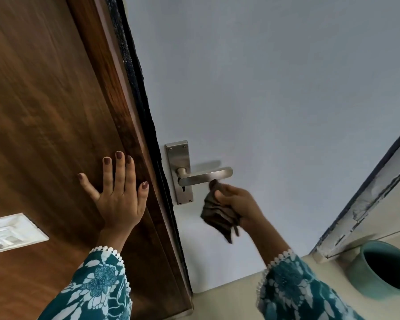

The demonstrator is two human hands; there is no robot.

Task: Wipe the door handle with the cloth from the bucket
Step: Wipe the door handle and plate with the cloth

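A brushed-metal lever door handle (pixel 206 177) on a tall backplate is fixed to the pale grey door (pixel 263 88). My right hand (pixel 237 200) is shut on a dark brown-grey cloth (pixel 217 215) just below the lever; the cloth's top corner touches the lever's underside and the rest hangs down. My left hand (pixel 118 195) lies flat with fingers spread on the brown wooden panel (pixel 44 112) left of the door edge. A teal bucket (pixel 383 269) stands on the floor at the lower right; its inside looks dark.
A white switch plate (pixel 9 232) is set into the wooden panel at the far left. A worn, flaking white frame (pixel 367 204) runs diagonally at the right above the bucket. Beige floor (pixel 240 303) shows below the door.
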